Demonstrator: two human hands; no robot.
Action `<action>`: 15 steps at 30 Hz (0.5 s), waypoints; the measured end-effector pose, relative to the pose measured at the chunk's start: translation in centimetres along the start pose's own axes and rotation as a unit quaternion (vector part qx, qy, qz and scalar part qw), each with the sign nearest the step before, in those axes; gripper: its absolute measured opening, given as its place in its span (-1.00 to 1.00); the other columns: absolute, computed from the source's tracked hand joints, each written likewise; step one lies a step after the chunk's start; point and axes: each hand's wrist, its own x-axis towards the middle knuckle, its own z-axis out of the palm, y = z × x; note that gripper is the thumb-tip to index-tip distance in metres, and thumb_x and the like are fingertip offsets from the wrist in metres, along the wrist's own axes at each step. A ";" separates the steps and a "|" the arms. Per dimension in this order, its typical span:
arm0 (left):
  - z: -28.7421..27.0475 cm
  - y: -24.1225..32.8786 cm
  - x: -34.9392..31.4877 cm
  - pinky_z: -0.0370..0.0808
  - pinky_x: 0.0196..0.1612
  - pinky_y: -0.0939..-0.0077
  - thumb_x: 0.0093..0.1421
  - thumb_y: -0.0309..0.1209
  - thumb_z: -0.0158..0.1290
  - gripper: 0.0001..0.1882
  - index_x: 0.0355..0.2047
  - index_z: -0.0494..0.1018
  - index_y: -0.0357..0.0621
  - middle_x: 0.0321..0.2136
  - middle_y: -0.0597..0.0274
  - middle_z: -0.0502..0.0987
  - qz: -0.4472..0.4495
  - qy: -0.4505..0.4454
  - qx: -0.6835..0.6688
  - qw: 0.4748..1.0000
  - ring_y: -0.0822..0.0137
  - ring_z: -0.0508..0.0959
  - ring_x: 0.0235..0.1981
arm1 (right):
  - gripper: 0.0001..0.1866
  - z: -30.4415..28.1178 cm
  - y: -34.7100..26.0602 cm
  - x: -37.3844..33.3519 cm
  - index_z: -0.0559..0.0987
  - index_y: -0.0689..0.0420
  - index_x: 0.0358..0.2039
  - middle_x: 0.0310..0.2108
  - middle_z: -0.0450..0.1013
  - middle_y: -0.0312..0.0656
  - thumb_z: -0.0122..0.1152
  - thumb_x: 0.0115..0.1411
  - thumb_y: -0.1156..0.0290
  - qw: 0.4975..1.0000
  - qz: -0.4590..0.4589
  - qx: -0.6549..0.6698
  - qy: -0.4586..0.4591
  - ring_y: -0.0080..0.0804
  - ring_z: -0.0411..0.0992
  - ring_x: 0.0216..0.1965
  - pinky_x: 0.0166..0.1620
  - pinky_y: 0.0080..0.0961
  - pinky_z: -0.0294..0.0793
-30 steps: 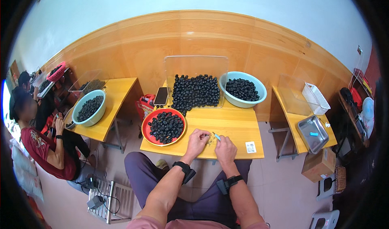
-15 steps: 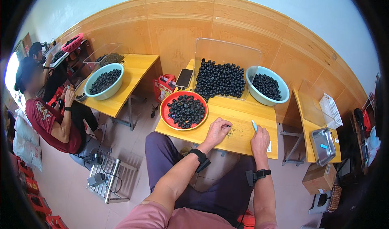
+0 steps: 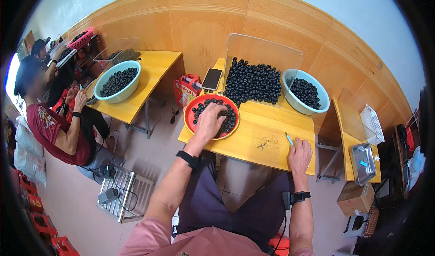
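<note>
My left hand point(image 3: 210, 121) is over the red bowl point(image 3: 188, 115) with a yellow rim, its thumb and fingers apart among small round black beads point(image 3: 232, 120). The fingers hide part of the pile, and no bead shows in their grip. At the right of the yellow table point(image 3: 244, 140), my right hand point(image 3: 300, 156) is closed on a slim light-blue tool point(image 3: 289, 139). The tool's thin end points up and left, away from the palm. Between the hands lie small dark crumbs point(image 3: 263, 143) on the wood.
A larger heap of black beads point(image 3: 251, 81) lies behind a clear guard point(image 3: 267, 47). Right of it stands a pale-blue basin point(image 3: 324, 105) of beads. A phone point(image 3: 211, 79) lies at the far left edge. At another table on the left, a person in dark red point(image 3: 54, 133) works.
My left hand has moved left from the crumbs to the beads in the red bowl, its pinch now loosened. My right hand keeps the tool near the same spot. The whole view has shifted slightly.
</note>
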 end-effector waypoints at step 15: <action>-5.7 -9.0 -2.0 0.53 0.08 -0.09 0.23 -0.30 0.14 -0.62 -0.01 0.57 -0.27 -0.12 -0.31 0.64 -0.269 -0.024 0.135 0.953 -0.27 0.62 -0.02 | -0.46 4.7 -11.5 -0.4 0.53 0.30 0.15 -0.11 0.58 0.08 0.37 0.18 0.35 0.880 0.089 0.409 -0.226 -0.15 0.63 -0.26 -0.17 -0.27 0.62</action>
